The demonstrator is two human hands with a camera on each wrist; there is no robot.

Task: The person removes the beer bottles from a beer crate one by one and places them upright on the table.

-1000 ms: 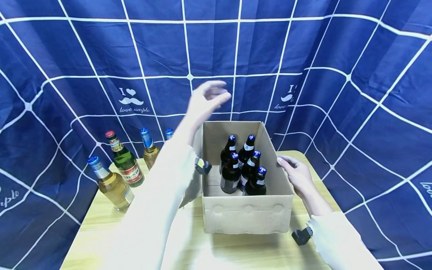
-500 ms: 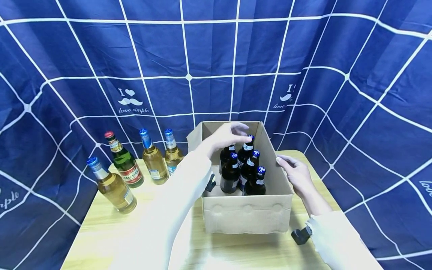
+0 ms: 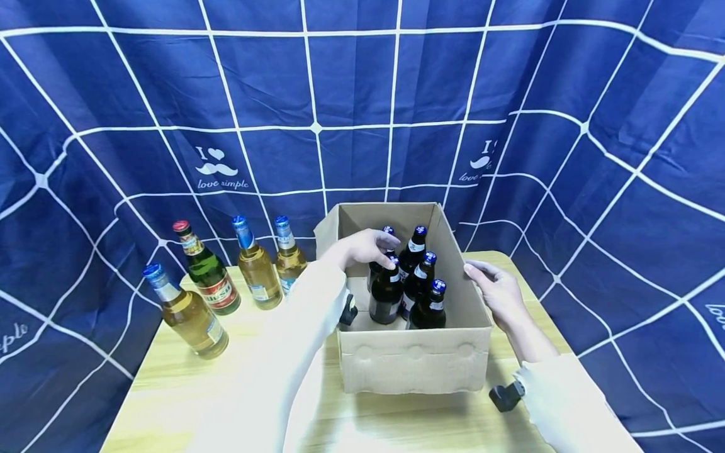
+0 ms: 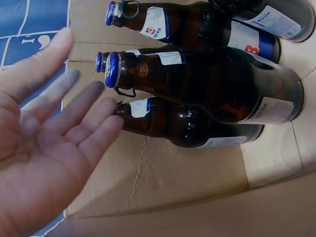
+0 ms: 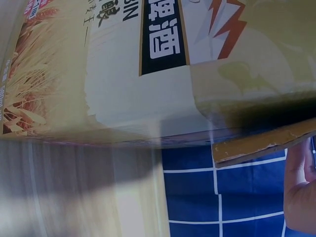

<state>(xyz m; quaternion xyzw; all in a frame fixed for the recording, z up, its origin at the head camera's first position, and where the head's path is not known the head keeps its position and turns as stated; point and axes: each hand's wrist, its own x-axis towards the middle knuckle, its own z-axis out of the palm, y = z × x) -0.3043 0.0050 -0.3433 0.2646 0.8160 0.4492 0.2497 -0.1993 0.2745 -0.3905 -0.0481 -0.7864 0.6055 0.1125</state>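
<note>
My left hand [image 3: 365, 246] hovers inside the cardboard box [image 3: 413, 362], its fingertips right by the blue cap of the nearest left beer bottle [image 3: 386, 299]. In the left wrist view its fingers are spread and relaxed, and nothing is held. Several dark brown beer bottles with blue caps stand together in the box, among them a back one [image 3: 411, 257] and a front one [image 3: 428, 313]. My right hand [image 3: 501, 294] holds the top edge of the box's right wall, thumb on the rim. In the right wrist view the box's printed outer side [image 5: 143, 94] fills much of the picture.
Left of the box, on the wooden table [image 3: 164, 390], stand a green beer bottle [image 3: 215, 277] with a red cap and three clear amber ones [image 3: 195, 321] with blue caps. A cardboard flap [image 3: 327, 230] sticks out at the box's left. Blue grid curtains [image 3: 362, 82] enclose the table.
My left hand has come down from above the box to the back bottles, then moved left and nearer to the front left bottle. The right hand stays on the box's edge.
</note>
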